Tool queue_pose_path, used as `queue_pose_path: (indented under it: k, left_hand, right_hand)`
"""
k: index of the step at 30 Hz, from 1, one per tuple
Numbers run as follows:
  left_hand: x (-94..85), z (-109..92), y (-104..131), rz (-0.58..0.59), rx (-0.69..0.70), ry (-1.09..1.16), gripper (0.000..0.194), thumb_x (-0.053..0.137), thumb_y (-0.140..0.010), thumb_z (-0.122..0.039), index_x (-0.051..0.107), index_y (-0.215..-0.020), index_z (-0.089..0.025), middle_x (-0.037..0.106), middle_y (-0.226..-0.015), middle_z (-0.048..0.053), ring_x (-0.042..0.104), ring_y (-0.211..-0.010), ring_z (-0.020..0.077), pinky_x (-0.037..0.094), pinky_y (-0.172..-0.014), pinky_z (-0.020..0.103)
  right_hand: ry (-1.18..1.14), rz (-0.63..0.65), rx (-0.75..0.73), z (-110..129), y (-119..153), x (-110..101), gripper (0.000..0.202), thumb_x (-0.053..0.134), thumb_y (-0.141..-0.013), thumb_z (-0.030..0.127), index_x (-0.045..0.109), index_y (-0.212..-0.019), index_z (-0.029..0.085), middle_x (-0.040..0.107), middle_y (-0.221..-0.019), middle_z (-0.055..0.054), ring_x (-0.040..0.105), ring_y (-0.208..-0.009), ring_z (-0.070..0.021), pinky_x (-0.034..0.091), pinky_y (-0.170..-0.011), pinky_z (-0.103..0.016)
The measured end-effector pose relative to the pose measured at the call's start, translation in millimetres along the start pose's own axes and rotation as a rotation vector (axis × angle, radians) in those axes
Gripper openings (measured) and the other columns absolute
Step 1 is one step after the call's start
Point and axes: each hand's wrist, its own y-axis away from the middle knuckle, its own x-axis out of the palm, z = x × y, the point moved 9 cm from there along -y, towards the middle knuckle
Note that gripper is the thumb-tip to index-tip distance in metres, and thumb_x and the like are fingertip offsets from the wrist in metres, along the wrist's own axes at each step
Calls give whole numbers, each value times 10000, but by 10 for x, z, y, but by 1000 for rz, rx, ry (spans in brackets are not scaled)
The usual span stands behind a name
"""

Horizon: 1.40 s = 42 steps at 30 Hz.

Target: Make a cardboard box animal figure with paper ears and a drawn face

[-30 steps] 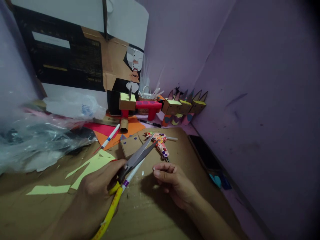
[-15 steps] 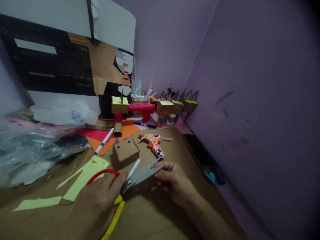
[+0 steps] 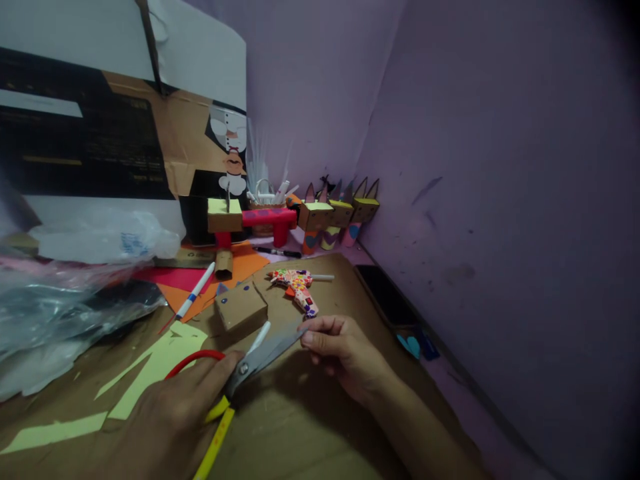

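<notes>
Scissors held over the cardboard bench.
The left hand [image 3: 175, 413] grips the scissors [image 3: 250, 360]; the right hand [image 3: 340, 353] pinches near the blade tips, fingers together.

A home craft corner is seen: cardboard table [image 3: 310, 427] wedged against purple walls [image 3: 500, 167], paper scraps [image 3: 155, 363] strewn at its left edge, cardboard figures [image 3: 337, 213] lined up at the far corner, glue gun [image 3: 295, 285] laid nearby.
</notes>
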Motion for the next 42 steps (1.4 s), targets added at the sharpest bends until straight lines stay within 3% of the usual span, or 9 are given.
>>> queue_pose_path:
  k: [3,7,10,13,18,27,42]
  left_hand:
    - [36,-24,-18,26,-84,153,248,524,-750,-222,672,-939,-285,735,-811,-16,691,-711,172,539,-625,195]
    - [-20,119,52,-137,-380,290,197,595,-729,-282,641,-915,-236,648,-610,-49,597,-487,119,470,-463,168]
    - [101,110,58,-67,-448,457,276,608,-721,-250,602,-992,-200,669,-685,-21,621,-537,127,494,-501,191]
    - [155,43,24,-3,-391,444,274,595,-720,-213,598,-993,-194,666,-696,-20,628,-553,124,494,-502,188]
    - [97,-87,-23,-29,-248,279,249,554,-734,-182,594,-978,-211,651,-671,-46,620,-546,119,493,-495,180]
    - [100,-144,-20,-4,-230,214,211,539,-766,-201,575,-974,-212,642,-672,-49,629,-549,119,496,-502,172]
    - [144,-183,-28,49,-227,188,203,522,-775,-193,600,-961,-215,655,-652,-40,636,-550,125,476,-500,180]
  right_hand:
    - [12,27,38,-106,4,59,239,818,-421,243,668,-574,137,558,-420,57,439,-342,-35,201,-307,-158]
    - [59,109,141,-378,38,221,232,811,-433,253,665,-575,141,571,-424,55,439,-339,-40,213,-309,-166]
    - [104,125,160,-491,83,314,220,807,-443,252,657,-562,144,588,-440,49,433,-343,-41,230,-319,-172]
    - [163,102,128,-499,118,359,204,809,-449,233,653,-545,144,580,-419,52,413,-337,-35,237,-337,-180]
    - [218,62,105,-496,148,380,173,800,-483,225,665,-544,136,601,-437,31,407,-341,-33,260,-364,-191]
    - [202,47,57,-532,131,385,202,805,-461,252,652,-539,146,630,-488,2,524,-450,-96,385,-486,-238]
    - [231,55,-21,-540,119,392,185,804,-503,261,672,-563,147,654,-562,-18,557,-509,-117,411,-537,-259]
